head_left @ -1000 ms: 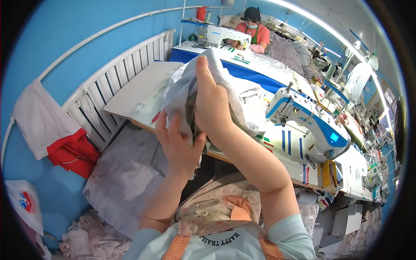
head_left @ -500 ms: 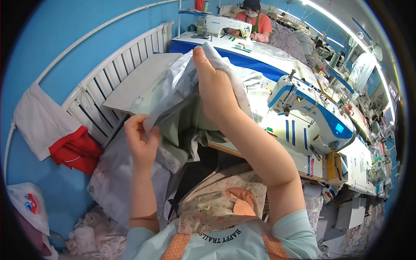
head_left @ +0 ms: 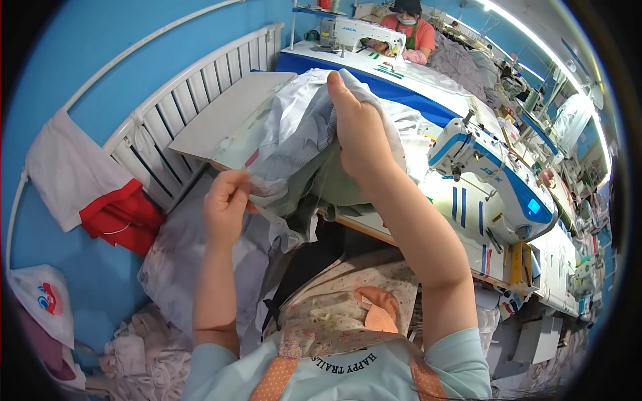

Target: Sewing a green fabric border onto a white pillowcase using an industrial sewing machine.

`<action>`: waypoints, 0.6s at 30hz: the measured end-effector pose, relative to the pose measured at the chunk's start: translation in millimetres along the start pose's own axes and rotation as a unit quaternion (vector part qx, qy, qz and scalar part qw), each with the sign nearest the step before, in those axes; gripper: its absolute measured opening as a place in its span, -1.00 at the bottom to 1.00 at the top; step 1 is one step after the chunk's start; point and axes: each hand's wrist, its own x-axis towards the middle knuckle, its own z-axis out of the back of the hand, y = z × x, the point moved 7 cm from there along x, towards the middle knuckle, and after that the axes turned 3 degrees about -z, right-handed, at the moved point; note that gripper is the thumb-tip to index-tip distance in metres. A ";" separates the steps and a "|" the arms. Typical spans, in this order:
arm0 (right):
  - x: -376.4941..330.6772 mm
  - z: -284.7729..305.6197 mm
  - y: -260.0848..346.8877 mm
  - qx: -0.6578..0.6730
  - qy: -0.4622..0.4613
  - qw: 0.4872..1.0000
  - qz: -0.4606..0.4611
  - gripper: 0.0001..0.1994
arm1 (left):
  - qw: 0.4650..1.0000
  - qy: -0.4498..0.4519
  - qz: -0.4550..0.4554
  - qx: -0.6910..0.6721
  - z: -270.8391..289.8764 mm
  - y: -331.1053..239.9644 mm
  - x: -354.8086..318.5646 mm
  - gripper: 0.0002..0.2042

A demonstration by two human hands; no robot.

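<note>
A light grey-white garment (head_left: 297,144) with a grey-green part hangs bunched between my two hands, over the near left edge of the sewing table. My right hand (head_left: 361,130) grips its upper folds, thumb up and fingers hidden behind the cloth. Lower and to the left, my left hand (head_left: 229,204) pinches the garment's edge between thumb and fingers. More white cloth lies behind it on the table. A white and blue sewing machine (head_left: 491,177) stands to the right, apart from both hands.
Blue strips (head_left: 463,206) lie on the table beside a yellow box (head_left: 520,264). At left are a white railing (head_left: 194,93), a hanging white and red cloth (head_left: 87,180) and a heap of fabric (head_left: 147,354). A co-worker (head_left: 418,37) sits at another machine (head_left: 361,37) ahead.
The view has shifted slightly, and the scene sits farther right. My left hand has turned inward at the garment's edge, and more of the pale inner cloth shows between my hands.
</note>
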 end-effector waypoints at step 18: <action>-13.6 -7.9 -4.1 0.008 0.045 0.998 -0.047 -0.44 | 0.883 -0.029 -0.241 0.401 -49.7 8.7 -22.9 -0.63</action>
